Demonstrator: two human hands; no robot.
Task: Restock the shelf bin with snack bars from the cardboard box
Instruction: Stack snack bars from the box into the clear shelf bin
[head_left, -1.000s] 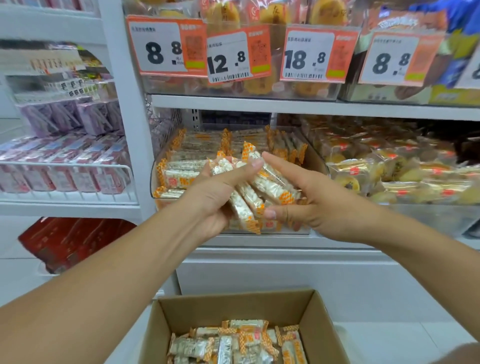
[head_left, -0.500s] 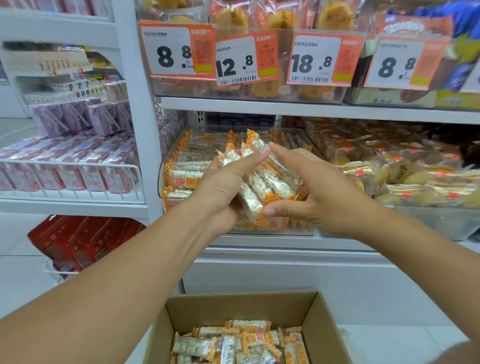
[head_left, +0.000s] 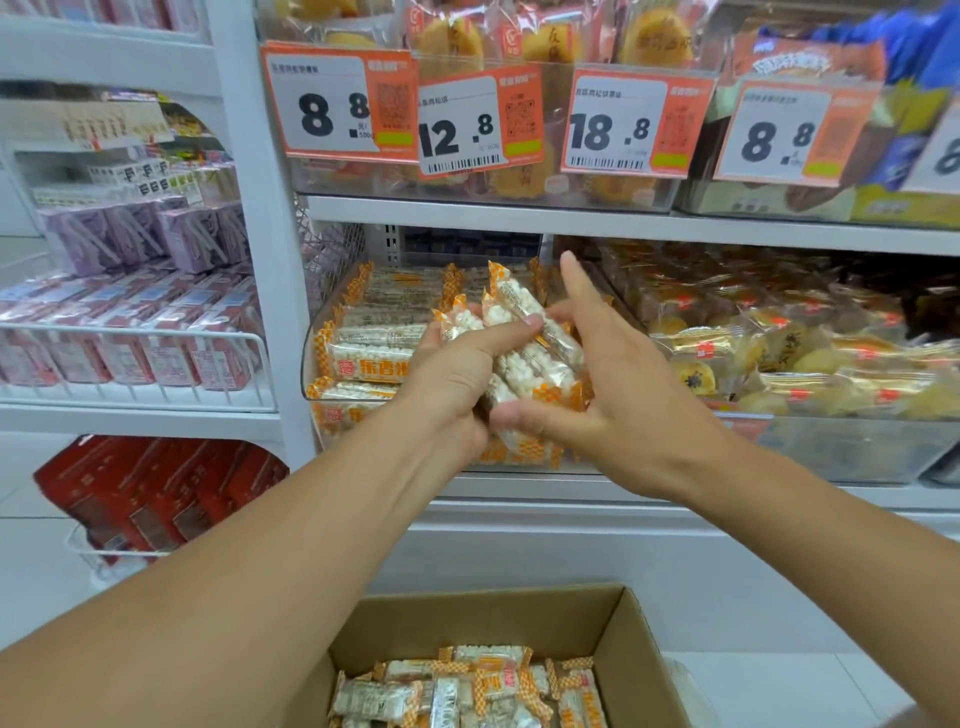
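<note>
A bundle of snack bars (head_left: 524, 340) in clear wrappers with orange checkered ends is gripped by my left hand (head_left: 460, 379), thumb across the top. Beside the bundle on the right is my right hand (head_left: 597, 395): its thumb presses the lower bars and its fingers are spread upward. Both hands hover just over the front of the clear shelf bin (head_left: 316, 332), which holds stacked rows of the same bars. Below, the open cardboard box (head_left: 631, 639) holds several loose bars.
A neighbouring clear bin (head_left: 852, 447) of yellow pastries sits to the right. Price tags (head_left: 478, 122) hang from the shelf above. A white upright post (head_left: 260, 260) separates wire racks of pink and purple packs at left. Red packs lie low left.
Both hands have carried the bundle up and forward to the bin's front. My right hand's fingers have lifted off the bars and spread.
</note>
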